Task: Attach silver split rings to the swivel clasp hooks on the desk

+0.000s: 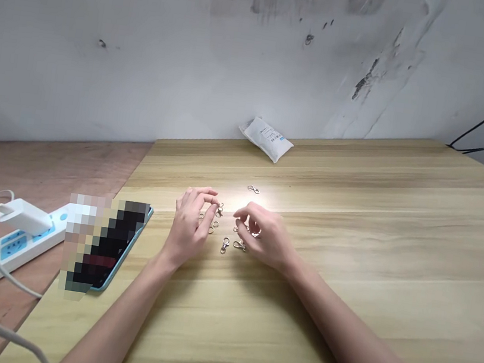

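Note:
Several small silver lobster clasps and split rings lie in a loose cluster on the pale wooden tabletop (299, 286). My left hand (188, 225) pinches its fingertips on a small metal clasp (219, 209) at the cluster's upper edge. To the right, my right hand (264, 235) curls over the cluster, with a shiny metal ring (256, 230) glinting among its fingers. Whether that hand grips the ring is hidden. Between the hands, two lobster clasps (225, 244) lie near the front, and a lone clasp (253, 189) lies farther back.
A smartphone (113, 247), partly blurred, lies left of my left hand. On a lower reddish wooden surface (55, 161) sit a white power strip (2, 250) and plugged-in charger (25, 216) with a white cable. A white packet (268, 139) leans against the scuffed wall (151, 60).

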Available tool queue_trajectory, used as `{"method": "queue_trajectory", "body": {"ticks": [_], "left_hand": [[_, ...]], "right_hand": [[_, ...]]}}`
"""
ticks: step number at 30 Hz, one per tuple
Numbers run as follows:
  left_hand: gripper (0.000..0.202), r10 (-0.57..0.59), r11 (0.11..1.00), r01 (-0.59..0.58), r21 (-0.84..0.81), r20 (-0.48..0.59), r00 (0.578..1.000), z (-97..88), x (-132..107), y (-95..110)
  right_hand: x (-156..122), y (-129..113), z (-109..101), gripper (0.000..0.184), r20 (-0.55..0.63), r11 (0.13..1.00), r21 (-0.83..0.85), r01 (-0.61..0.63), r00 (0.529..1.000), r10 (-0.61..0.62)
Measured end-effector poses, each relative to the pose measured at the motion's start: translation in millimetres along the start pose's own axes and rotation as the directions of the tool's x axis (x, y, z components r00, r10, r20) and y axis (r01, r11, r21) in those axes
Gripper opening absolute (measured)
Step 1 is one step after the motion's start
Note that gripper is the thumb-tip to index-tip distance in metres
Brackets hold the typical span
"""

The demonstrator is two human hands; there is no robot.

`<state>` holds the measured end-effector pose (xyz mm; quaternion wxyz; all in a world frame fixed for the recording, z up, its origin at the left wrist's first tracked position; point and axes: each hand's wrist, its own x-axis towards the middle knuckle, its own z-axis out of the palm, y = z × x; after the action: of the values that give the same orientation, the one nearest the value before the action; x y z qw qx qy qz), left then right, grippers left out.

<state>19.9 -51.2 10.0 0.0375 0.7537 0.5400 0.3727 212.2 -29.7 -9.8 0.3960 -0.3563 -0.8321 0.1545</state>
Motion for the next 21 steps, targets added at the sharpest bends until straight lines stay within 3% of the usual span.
{"method": "queue_trajectory", "body": {"ticks": [3,6,8,11,14,17,21], "left_hand": [[0.01,0.074,0.997,-0.074,-0.003,0.037,0.997,2.1,-2,6],[0.01,0.124,0.992,-0.125,0.011,0.045,0.991,2.7,-3,8],[0.009,0.136,0.99,-0.137,0.032,0.031,0.99,2.3,-2,6],[0.01,0.115,0.991,-0.118,0.069,0.034,0.993,2.5,-2,3],[0.012,0.076,0.993,-0.085,0.081,0.11,0.991,4.9,-3,3],[0.013,0.077,0.994,-0.091,0.063,0.2,0.977,7.2,-5,2],[0.014,0.082,0.996,-0.09,0.019,0.253,0.964,6.6,-4,-6]], "right_hand": [[2,-2,2,0.025,0.072,0.96,0.237,-0.149,0.988,0.135],[3,-1,4,0.024,0.203,0.894,0.4,-0.2,0.971,0.127],[4,2,2,0.029,0.208,0.873,0.441,-0.209,0.97,0.127],[5,7,-3,0.023,0.012,0.934,0.341,-0.104,0.994,0.106],[5,4,-5,0.019,-0.167,0.989,0.145,0.036,0.986,-0.012],[2,-6,2,0.022,-0.147,0.981,-0.049,0.185,0.971,-0.19],[-4,-18,16,0.029,0.024,0.913,-0.229,0.336,0.94,-0.34]]}}
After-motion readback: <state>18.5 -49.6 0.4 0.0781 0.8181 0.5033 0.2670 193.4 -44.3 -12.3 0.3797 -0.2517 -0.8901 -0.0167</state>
